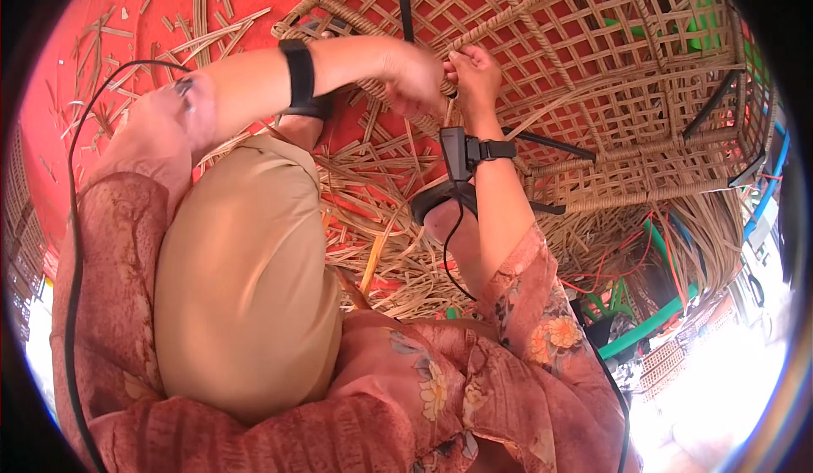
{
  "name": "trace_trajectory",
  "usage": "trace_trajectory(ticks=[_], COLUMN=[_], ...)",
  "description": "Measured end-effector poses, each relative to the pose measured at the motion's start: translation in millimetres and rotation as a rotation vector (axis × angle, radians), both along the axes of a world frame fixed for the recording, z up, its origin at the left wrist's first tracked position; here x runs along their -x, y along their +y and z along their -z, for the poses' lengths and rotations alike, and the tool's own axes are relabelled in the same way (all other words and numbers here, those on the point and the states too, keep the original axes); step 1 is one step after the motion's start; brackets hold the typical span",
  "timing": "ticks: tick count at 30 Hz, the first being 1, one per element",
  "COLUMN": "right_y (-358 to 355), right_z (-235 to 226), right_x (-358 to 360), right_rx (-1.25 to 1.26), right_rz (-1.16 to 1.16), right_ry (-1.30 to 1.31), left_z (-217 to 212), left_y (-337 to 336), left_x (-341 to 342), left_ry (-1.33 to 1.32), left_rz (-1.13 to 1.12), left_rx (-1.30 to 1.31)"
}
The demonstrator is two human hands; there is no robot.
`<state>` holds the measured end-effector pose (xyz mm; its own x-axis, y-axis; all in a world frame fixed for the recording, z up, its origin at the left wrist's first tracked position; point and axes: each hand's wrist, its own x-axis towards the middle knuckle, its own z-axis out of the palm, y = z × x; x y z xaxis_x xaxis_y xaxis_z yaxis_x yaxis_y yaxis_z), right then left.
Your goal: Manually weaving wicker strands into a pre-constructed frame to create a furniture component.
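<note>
A large brown woven piece [593,92], an open lattice with cord-wrapped edges, fills the upper right. My right hand [476,75] is closed in a pinch at its near wrapped edge. What lies between those fingertips is too small to make out. Close beside it, my left hand [415,81] is smeared by motion, so its fingers do not show clearly. A short length of tan strand [447,116] shows just below the two hands. A black bar [404,3] of the woven piece runs up behind my left hand.
Cut strips [381,261] litter the red floor [110,134] around my feet. A bundle of long brown strands [703,244] hangs at the right, near a green tube [652,329]. Dark cables run along my arms. Another black bar [555,144] juts toward my right wrist.
</note>
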<state>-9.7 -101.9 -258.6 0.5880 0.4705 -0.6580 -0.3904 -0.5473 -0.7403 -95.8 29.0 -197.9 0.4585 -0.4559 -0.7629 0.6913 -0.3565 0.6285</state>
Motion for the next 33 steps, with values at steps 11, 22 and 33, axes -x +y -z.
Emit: trace_trajectory(ticks=[11, 22, 33], right_y=[-7, -17, -15], right_z=[-1, -6, -24], right_x=[-2, -3, -4], right_rx=[-0.003, 0.138, 0.079], right_rz=[0.036, -0.061, -0.028], right_ry=[0.018, -0.053, 0.122], left_z=[94, 91, 99], left_y=[-16, -8, -3], left_x=[-25, -31, -29], left_ry=[-0.435, -0.375, -0.421], left_rz=[-0.698, -0.806, -0.766], left_rx=[-0.381, -0.281, -0.250])
